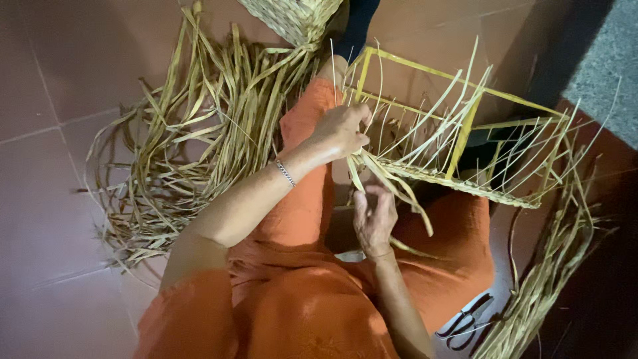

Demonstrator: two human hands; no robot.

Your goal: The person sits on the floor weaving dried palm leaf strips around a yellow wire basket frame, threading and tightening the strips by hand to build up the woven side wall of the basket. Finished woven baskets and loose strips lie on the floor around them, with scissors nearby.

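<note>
On the lap of a seated person in orange lies a half-woven straw basket frame [458, 153]. The left hand [342, 129] pinches straw strands [385, 176] at its corner; the right hand [374, 219], fingers loosely open, touches them below. Keeping strands taut looks wise.

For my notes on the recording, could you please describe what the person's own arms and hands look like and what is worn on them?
Both arms are bare from above the elbow down, with no gloves. The left hand has a thin silvery chain bracelet on its wrist. The right hand wears nothing on hand or wrist that shows. Loose orange clothing covers the upper arms and lap.
</note>
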